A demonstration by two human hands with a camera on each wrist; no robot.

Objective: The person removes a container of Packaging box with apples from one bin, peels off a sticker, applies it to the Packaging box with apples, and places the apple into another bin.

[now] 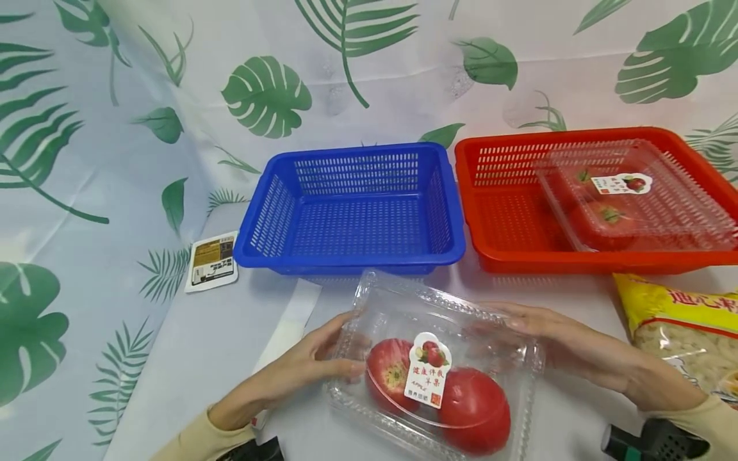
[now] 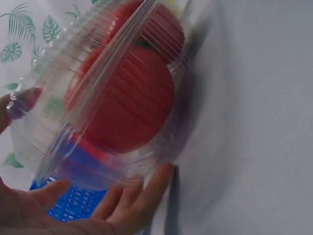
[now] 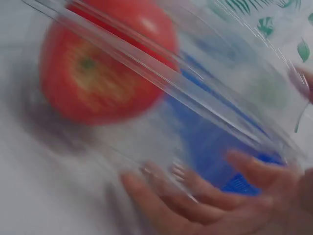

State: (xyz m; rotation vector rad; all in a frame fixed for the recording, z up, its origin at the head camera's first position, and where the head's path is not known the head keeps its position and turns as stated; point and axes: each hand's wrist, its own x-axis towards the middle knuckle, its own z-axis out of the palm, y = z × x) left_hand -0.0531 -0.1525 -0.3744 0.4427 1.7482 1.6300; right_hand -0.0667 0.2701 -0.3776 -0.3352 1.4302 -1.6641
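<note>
A clear plastic clamshell box (image 1: 398, 301) is tilted in front of me, with two red apples (image 1: 475, 410) inside and a white apple label (image 1: 428, 370) on its lid. My left hand (image 1: 319, 358) grips its left side, thumb near the front and fingers lower down, as the left wrist view also shows at the hand (image 2: 117, 210). At the far right corner my right hand (image 1: 548, 333) holds the box with the thumb over its edge. In the right wrist view, that hand's fingers (image 3: 195, 205) curve along the box's underside.
Behind the box stands a blue basket (image 1: 357, 261). To its right, a red basket (image 1: 501, 221) holds another clear box (image 1: 686, 218) with red fruit. A yellow-topped bag (image 1: 680, 326) lies at the right. A small printed packet (image 1: 213, 261) and a white strip (image 1: 294, 317) lie left.
</note>
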